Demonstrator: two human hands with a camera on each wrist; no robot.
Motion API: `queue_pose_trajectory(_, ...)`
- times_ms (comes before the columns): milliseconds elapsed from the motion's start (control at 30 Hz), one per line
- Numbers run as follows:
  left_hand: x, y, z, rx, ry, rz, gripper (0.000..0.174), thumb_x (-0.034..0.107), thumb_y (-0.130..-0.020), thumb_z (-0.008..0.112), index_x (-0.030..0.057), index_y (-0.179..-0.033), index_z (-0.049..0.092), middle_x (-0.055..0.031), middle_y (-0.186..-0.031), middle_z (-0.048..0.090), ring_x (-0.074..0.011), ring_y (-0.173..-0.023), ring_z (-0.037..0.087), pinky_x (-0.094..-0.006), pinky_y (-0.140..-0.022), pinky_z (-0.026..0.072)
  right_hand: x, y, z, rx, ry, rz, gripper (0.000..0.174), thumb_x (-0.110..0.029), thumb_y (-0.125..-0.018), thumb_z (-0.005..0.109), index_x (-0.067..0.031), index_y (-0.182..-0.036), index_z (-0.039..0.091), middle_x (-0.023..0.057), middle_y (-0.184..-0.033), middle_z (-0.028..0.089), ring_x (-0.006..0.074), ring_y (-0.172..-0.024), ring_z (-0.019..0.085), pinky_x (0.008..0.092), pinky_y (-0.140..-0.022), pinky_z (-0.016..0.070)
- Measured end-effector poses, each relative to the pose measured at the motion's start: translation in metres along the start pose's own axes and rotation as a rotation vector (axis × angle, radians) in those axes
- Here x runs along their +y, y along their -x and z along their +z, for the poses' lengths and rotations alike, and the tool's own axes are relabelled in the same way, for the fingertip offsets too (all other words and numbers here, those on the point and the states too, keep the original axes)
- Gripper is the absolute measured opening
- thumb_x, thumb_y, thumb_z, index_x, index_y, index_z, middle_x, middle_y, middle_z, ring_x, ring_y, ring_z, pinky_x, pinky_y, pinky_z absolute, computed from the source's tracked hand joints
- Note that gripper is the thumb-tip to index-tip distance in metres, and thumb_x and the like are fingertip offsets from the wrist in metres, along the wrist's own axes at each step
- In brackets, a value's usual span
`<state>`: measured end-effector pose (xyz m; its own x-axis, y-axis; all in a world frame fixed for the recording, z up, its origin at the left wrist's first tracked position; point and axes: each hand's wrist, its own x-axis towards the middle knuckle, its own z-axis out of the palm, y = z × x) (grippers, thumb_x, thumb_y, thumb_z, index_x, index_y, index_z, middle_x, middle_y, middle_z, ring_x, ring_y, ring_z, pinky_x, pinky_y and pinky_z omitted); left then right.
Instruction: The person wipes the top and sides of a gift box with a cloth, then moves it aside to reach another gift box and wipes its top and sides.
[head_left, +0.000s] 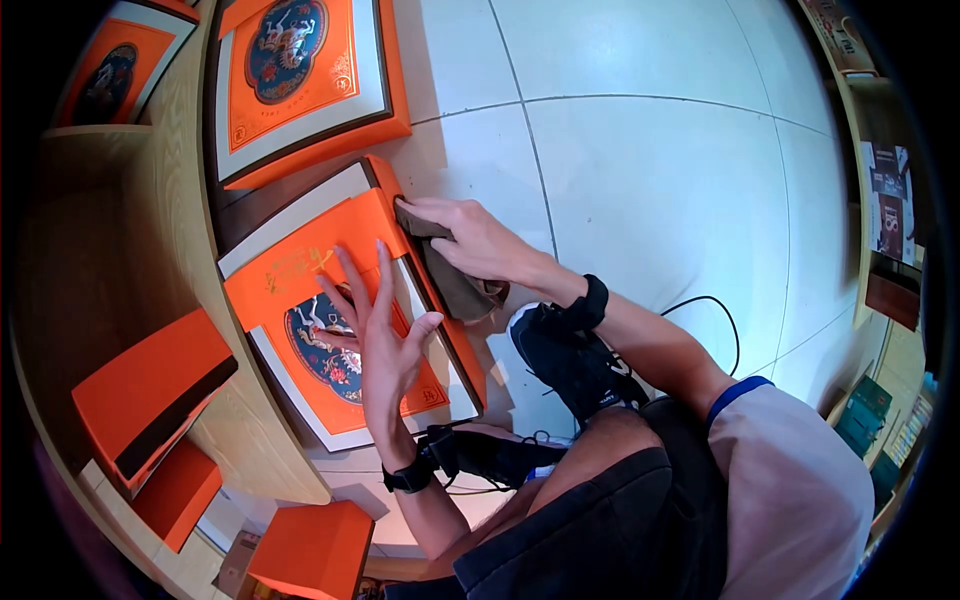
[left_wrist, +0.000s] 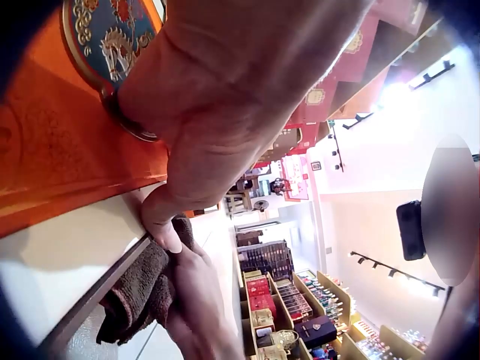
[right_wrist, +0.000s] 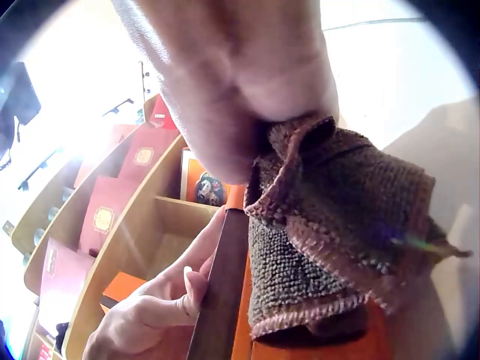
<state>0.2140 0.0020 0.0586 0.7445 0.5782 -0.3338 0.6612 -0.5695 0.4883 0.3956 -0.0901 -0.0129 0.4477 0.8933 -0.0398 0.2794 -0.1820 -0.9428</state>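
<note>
An orange and white box [head_left: 290,290] with a dark horse medallion [head_left: 335,345] lies tilted beside a wooden shelf. My left hand [head_left: 375,340] rests on its top, fingers spread across the orange band and medallion. At the box's right edge, my right hand [head_left: 480,240] holds a brown cloth [head_left: 460,285] against the side. The right wrist view shows the cloth [right_wrist: 337,217] bunched and hanging beneath my right hand [right_wrist: 247,82], along the box's dark rim [right_wrist: 217,300]. In the left wrist view, my left thumb touches the white border near the cloth [left_wrist: 142,292].
A similar box [head_left: 310,80] lies just above this one in the head view. Wooden shelving [head_left: 180,200] stands at the left, with smaller orange boxes [head_left: 150,385] low down. Pale tiles [head_left: 650,160] cover the floor, where a black cable [head_left: 735,330] curves near my shoe [head_left: 570,360].
</note>
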Motion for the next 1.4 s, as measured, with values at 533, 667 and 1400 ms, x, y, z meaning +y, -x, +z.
queue_pose_trajectory(533,0.0,0.001,0.001,-0.02,-0.043,-0.023,0.106,0.061,-0.078,0.081,0.0318,-0.167,0.031,-0.0086,-0.179,0.0,-0.0425,-0.161,-0.013,-0.0771,-0.112,-0.0186,0.031,-0.055,0.002,0.309,0.024,-0.098,0.067,-0.003,-0.09,0.052,-0.0126,-0.157,0.049,0.0267,-0.116,0.073,0.0284,-0.073,0.072,0.0396,-0.079,0.0587)
queue_pose_trajectory(667,-0.002,0.0,0.001,0.005,-0.01,0.003,0.106,0.063,-0.077,0.08,0.0319,-0.167,0.031,-0.0086,-0.179,0.0,-0.0428,-0.161,-0.014,-0.0776,-0.111,-0.0189,0.003,-0.043,-0.005,0.192,-0.079,0.069,0.067,-0.003,-0.089,0.053,-0.0092,-0.156,0.049,0.0272,-0.129,0.069,0.0364,-0.102,0.074,0.0414,-0.097,0.0557)
queue_pose_trajectory(1400,-0.002,-0.001,0.003,0.007,0.002,0.001,0.107,0.063,-0.076,0.08,0.0337,-0.166,0.031,-0.008,-0.179,0.0,-0.0406,-0.161,-0.015,-0.0791,-0.109,-0.0209,-0.011,-0.026,0.0,0.083,-0.019,-0.049,0.065,-0.001,-0.085,0.052,-0.0011,-0.15,0.051,0.0251,-0.149,0.056,0.044,-0.133,0.056,0.0442,-0.117,0.0438)
